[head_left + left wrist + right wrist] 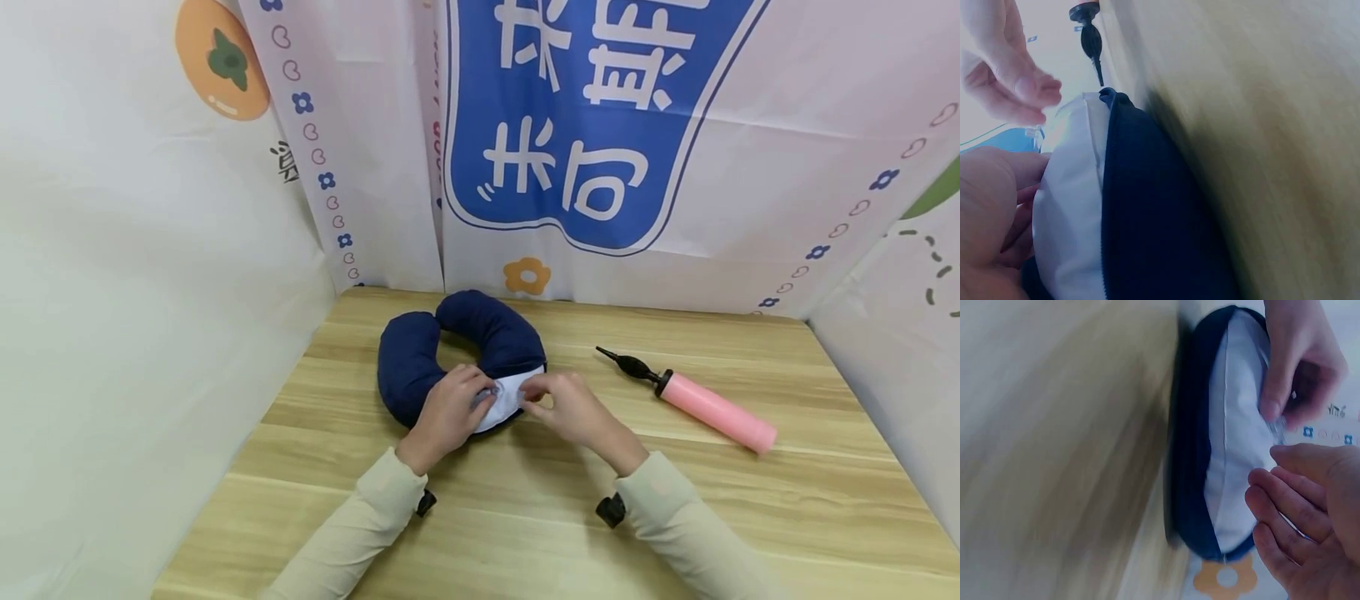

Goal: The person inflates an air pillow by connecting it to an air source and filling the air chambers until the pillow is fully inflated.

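A navy U-shaped neck pillow (480, 321) lies on the table, its zipped cover open at the near side, where a white inner bladder (512, 396) bulges out. A small clear valve (1277, 430) stands up from the bladder. My left hand (450, 408) rests against the bladder and pinches the valve between thumb and finger. Across from it, my right hand (566, 408) hovers at the bladder's right part. In the right wrist view its thumb and fingers are loosely bent beside the valve, with nothing visible between them.
A pink hand pump (716, 410) with a black nozzle (633, 365) lies to the right of the pillow on the wood-grain table (517, 533). Printed white cloth (382, 167) hangs behind the table and along its sides.
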The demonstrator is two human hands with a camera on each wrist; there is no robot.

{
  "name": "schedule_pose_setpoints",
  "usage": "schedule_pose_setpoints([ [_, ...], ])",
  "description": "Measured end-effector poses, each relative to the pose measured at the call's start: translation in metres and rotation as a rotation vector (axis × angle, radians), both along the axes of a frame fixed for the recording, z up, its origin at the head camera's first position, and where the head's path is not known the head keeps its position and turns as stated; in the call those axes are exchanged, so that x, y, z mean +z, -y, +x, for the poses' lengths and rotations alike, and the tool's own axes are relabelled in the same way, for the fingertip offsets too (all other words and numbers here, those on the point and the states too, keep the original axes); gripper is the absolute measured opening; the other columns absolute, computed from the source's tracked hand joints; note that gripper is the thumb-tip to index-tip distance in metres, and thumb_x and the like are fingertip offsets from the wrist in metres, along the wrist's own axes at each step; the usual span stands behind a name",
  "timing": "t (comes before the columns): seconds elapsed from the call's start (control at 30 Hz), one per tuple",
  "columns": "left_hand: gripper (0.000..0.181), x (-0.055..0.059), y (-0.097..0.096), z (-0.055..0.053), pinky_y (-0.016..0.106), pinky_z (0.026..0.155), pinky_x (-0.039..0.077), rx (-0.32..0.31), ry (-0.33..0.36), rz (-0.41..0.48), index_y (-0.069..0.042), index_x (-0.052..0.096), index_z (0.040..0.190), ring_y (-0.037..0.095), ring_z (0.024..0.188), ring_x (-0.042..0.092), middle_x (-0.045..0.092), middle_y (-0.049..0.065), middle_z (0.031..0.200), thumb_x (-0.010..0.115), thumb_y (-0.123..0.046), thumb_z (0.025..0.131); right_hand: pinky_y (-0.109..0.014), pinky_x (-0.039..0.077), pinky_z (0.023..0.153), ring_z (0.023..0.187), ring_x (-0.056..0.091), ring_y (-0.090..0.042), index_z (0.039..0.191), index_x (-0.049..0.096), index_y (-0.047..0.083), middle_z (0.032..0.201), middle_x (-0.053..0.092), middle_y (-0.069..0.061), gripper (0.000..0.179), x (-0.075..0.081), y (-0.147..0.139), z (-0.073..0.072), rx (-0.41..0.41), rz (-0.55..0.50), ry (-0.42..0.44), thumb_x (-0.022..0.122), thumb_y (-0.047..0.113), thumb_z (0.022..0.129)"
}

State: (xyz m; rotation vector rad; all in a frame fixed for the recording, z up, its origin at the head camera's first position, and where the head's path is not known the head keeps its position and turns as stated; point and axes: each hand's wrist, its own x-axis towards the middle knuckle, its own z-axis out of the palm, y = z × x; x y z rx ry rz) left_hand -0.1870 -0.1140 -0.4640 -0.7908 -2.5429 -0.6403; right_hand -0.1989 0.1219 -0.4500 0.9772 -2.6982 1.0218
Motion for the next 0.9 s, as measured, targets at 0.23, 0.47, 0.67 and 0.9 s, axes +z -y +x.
schedule_pose_setpoints([
  [0.23, 0.007, -0.001, -0.001, 0.002, 0.035, 0.077, 0.06, -0.004, -0.064, 0.003, -0.009, 0.078, 0.099, 0.019, 0.089, 0.067, 0.074, 0.003, 0.096, 0.081, -0.012, 0.093, -0.026, 0.062, 0.075, 0.085, 0.077, -0.015, 0.099, 0.079, 0.006, 0.093, 0.081, -0.005, 0.007, 0.0, 0.02, -0.001, 0.007, -0.001, -0.028, 0.078, 0.003, 0.093],
  [0.47, 0.009, -0.004, -0.001, 0.002, 0.034, 0.074, 0.058, 0.001, -0.103, -0.021, -0.008, 0.075, 0.099, 0.019, 0.087, 0.065, 0.071, 0.004, 0.094, 0.081, -0.009, 0.093, -0.027, 0.062, 0.076, 0.089, 0.076, -0.014, 0.101, 0.08, 0.009, 0.098, 0.081, -0.003, 0.009, 0.005, 0.022, -0.001, 0.022, -0.017, -0.003, 0.077, 0.004, 0.095],
  [0.67, 0.007, -0.005, -0.002, 0.002, 0.034, 0.074, 0.058, 0.001, -0.126, -0.061, -0.007, 0.073, 0.099, 0.021, 0.087, 0.064, 0.07, 0.006, 0.095, 0.078, -0.007, 0.094, -0.02, 0.059, 0.072, 0.086, 0.075, -0.012, 0.099, 0.082, 0.009, 0.095, 0.082, -0.002, 0.007, 0.004, 0.025, -0.004, 0.031, -0.032, 0.025, 0.077, 0.006, 0.095],
  [0.9, 0.006, -0.002, -0.002, 0.002, 0.036, 0.076, 0.06, 0.019, -0.104, -0.071, -0.006, 0.072, 0.099, 0.023, 0.09, 0.066, 0.07, 0.007, 0.095, 0.076, -0.005, 0.094, -0.018, 0.057, 0.069, 0.08, 0.074, -0.009, 0.097, 0.082, 0.008, 0.092, 0.082, -0.002, 0.005, -0.001, 0.033, -0.003, 0.023, -0.059, -0.024, 0.077, 0.01, 0.096],
])
